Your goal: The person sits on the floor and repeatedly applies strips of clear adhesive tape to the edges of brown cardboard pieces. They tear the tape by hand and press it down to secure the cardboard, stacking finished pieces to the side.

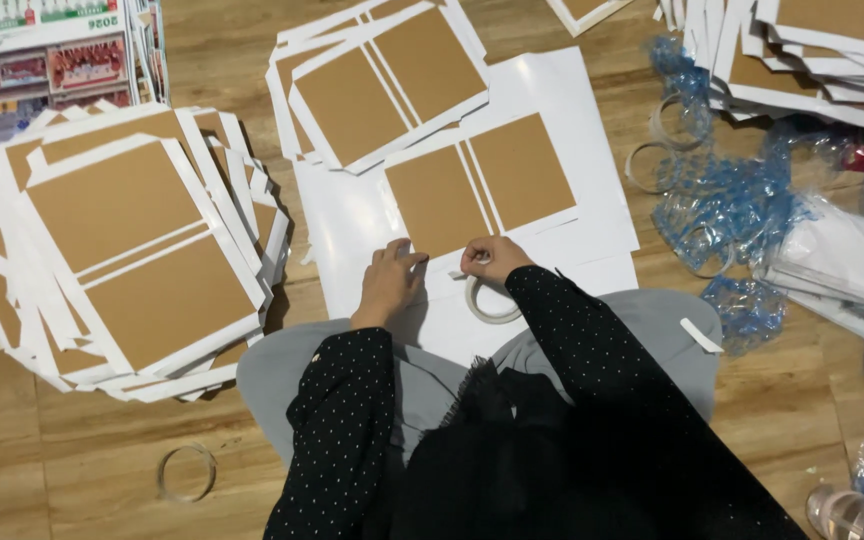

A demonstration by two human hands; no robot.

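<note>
Seen from above, seated on a wooden plank floor point(102, 460). Left hand point(389, 280) flat, fingers loose and gripping nothing, pressing the near edge of a white sheet bearing two brown cardboard panels point(480, 185). Right hand point(488, 260) pinched shut on a strip from a clear tape roll point(490, 303) just beneath. Judged well along: large fanned stack of finished panel sheets point(122, 250) left, smaller pile point(382, 80) ahead, more point(802, 50) upper right. Crumpled blue-printed plastic wrappers point(722, 200) and spent tape rings point(187, 472) scattered about

card cover point(480, 195) on sheet point(592, 110), tape roll point(490, 305) before it, card stack point(132, 250) left
</note>
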